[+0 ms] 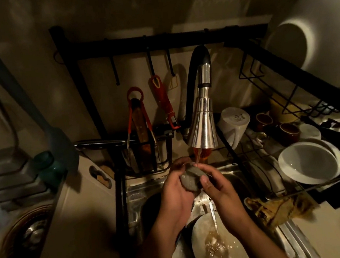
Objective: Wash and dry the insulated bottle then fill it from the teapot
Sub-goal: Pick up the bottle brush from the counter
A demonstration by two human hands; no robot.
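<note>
Plate point(200, 245): low in the sink point(134, 195), brownish water pooling on it.
Left hand point(176, 197): fingers curled round the bottle's left side.
Right hand point(220, 193): thumb and fingers clamped on its right side.
Bottle point(189, 179): grey, dim, held between both hands over the sink, its top under the tap's point(203, 129) stream.
Rack point(284, 104): right of the sink, holding a bowl point(309, 162) and a mug point(234, 126).

A grey piece point(189, 179) is held by the left hand point(176, 194) and right hand point(220, 193) under the running tap point(202, 129).
</note>
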